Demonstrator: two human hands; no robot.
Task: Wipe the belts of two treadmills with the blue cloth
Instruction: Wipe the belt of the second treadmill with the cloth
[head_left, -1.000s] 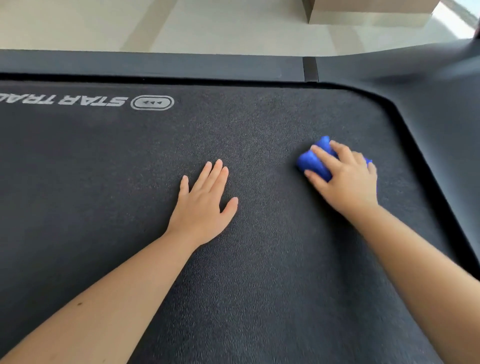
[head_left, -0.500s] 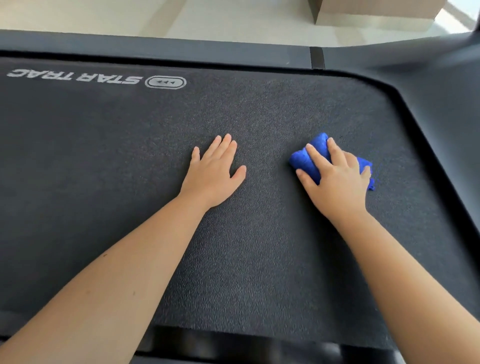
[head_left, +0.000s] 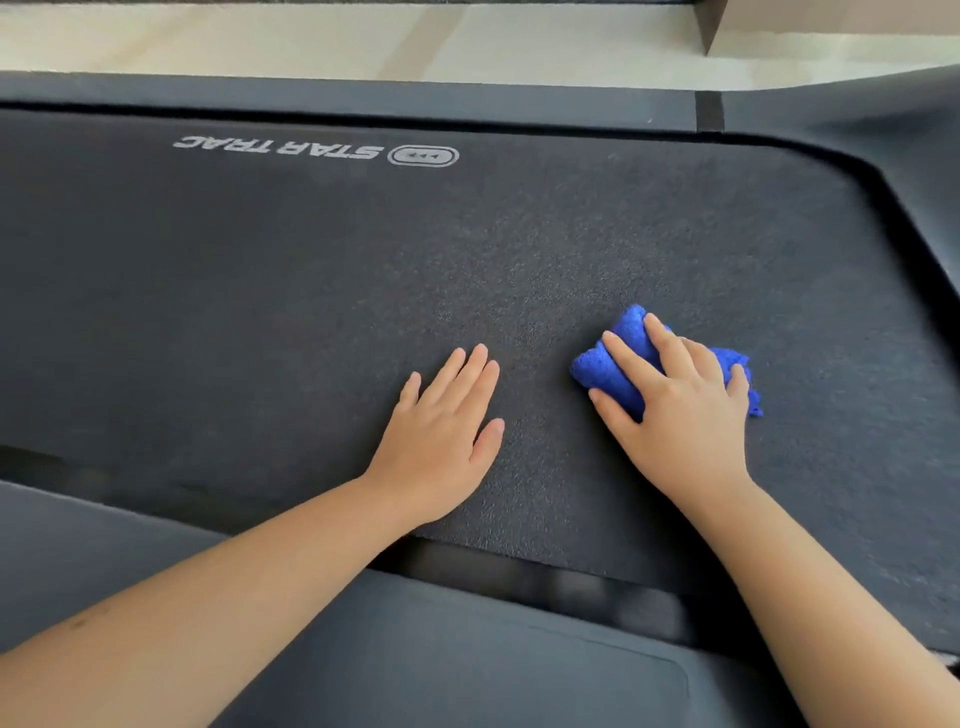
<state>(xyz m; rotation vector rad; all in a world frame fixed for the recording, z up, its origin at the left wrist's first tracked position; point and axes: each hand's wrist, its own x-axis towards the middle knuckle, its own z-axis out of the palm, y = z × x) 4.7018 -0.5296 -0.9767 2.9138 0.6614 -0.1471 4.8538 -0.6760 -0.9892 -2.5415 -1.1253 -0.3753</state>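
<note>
Head view.
- Treadmill belt (head_left: 260, 286): dark, grainy, with white "STAR TRAC" lettering (head_left: 280, 148) near its far edge.
- Blue cloth (head_left: 605, 366): bunched, lying on the belt toward its right end.
- Right hand (head_left: 680, 415): on top of the cloth, fingers wrapped over it, gripping and pressing it onto the belt.
- Left hand (head_left: 441, 431): flat on the belt near its front edge, fingers straight, holding nothing.
- Grey side rail (head_left: 467, 649): along the belt's near edge.
</note>
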